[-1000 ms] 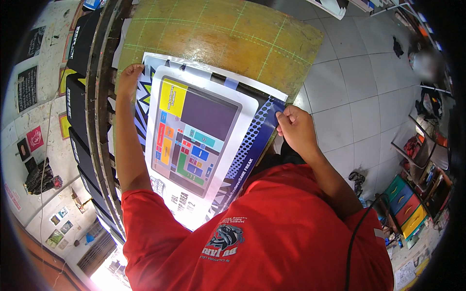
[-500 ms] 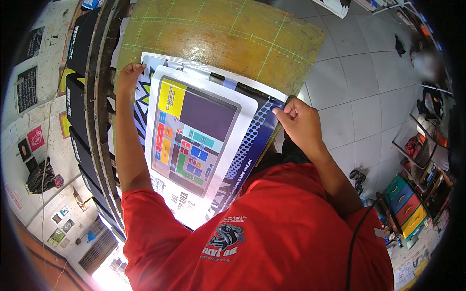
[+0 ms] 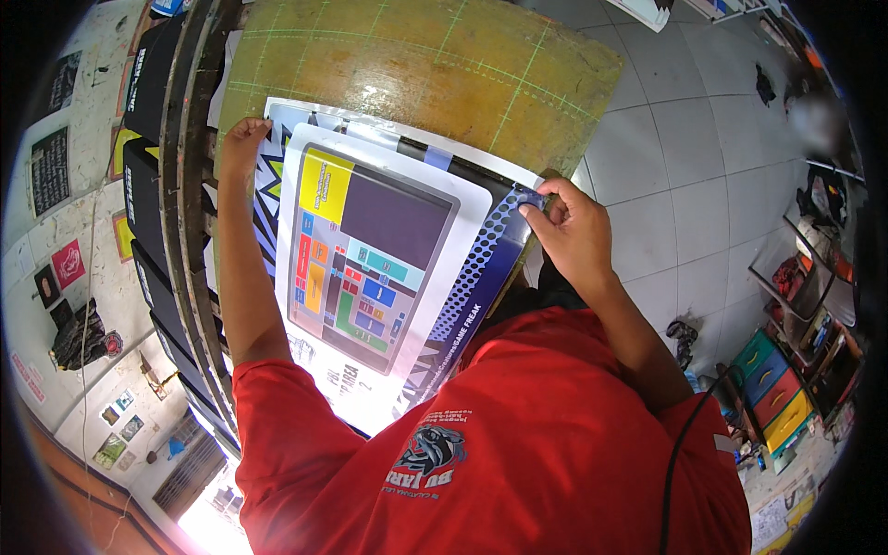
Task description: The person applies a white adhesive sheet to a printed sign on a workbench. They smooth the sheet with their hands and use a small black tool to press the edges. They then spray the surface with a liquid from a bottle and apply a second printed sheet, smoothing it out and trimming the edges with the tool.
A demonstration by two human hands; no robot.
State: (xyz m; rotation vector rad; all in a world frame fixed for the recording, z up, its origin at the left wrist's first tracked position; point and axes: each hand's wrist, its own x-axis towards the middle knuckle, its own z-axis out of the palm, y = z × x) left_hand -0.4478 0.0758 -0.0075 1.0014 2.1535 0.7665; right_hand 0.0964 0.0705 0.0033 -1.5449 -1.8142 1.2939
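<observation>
A large printed poster (image 3: 370, 264) lies on a yellowish-green cutting mat (image 3: 407, 69) with a green grid. It shows a floor-plan layout of coloured blocks inside a white rounded panel, with a dark blue dotted band along its right side. At the poster's far left corner, my left hand (image 3: 246, 137) pinches the edge between thumb and fingers. My right hand (image 3: 575, 227) grips the far right corner, thumb on top and fingers curled at the edge. The near end of the sheet reaches my red shirt (image 3: 518, 425), which partly hides it.
A dark metal rail (image 3: 176, 185) runs along the mat's left side, with black printed panels (image 3: 148, 190) beyond it. Grey floor tiles (image 3: 684, 139) lie to the right. A coloured drawer unit (image 3: 775, 388) and a chair (image 3: 800, 264) stand farther right.
The poster's far edge has shifted very slightly left and away from me, along with my left hand. My right hand's fingers have lifted and spread a little while the thumb stays at the corner.
</observation>
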